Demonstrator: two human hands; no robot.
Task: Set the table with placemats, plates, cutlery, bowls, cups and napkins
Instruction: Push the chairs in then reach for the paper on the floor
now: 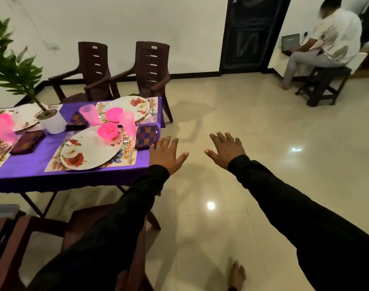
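Note:
A purple-clothed table (53,175) fills the left of the head view. The near floral plate (89,152) lies on a placemat (51,166) and carries a pink bowl (108,131); a pink cup (127,122) stands beside it. Cutlery (124,147) lies along the plate's right side. A checked folded napkin (146,136) sits at the table's right edge. The far plate (135,106) holds another pink bowl (114,114). My left hand (165,154) hovers flat, fingers spread, just right of the napkin. My right hand (225,150) is spread over the floor. Both hold nothing.
A white potted plant (52,121) stands mid-table with another pink cup (89,114) and napkins nearby. Two brown chairs (150,66) stand behind the table, another chair (82,232) under my left arm. A person sits on a stool (324,85) at the far right. Glossy tiled floor spreads right.

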